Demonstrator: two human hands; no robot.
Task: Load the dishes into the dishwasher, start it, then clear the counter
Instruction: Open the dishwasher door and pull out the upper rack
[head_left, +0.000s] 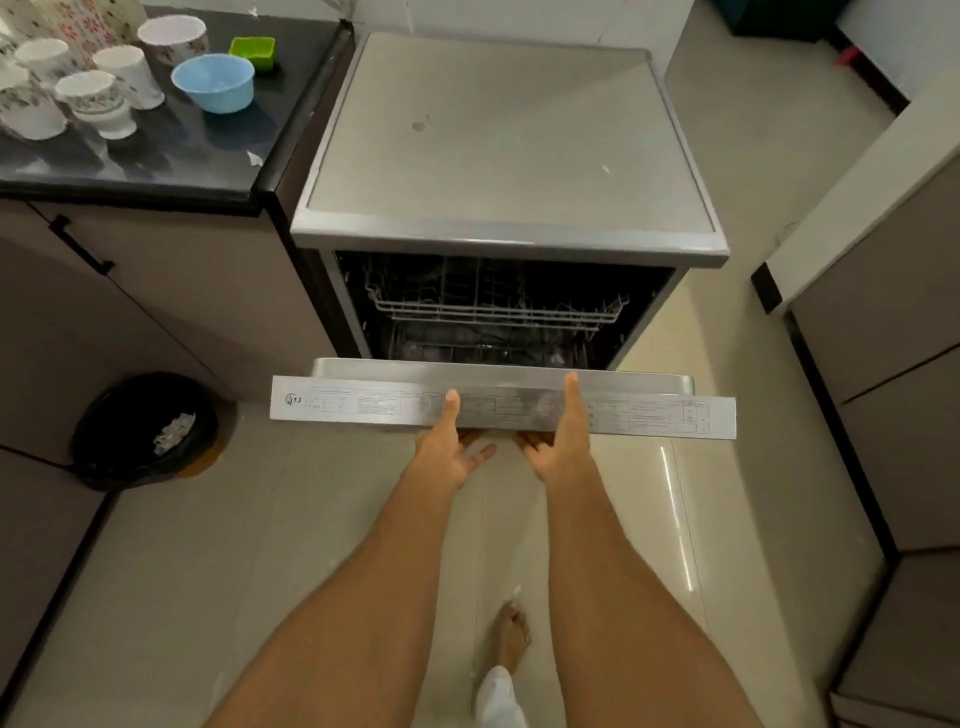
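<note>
- Gripping the brushed-steel dishwasher door (363, 408), half open at centre frame, the left hand (451, 451) and right hand (563, 451) lay thumbs on top, fingers curled under its edge.
- One white wire rack (493, 310) shows inside.
- Upper left, the glossy black table (171, 161) carries at least five round patterned cups (96, 101), one blue plastic bowl (213, 83) and one square green tub (253, 50).

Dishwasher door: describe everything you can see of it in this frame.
The dishwasher door looks like brushed steel and stands partly open, top edge tilted outward. A printed label runs along that edge. The left hand and right hand grip it near the middle, thumbs on top, fingers underneath.
</note>
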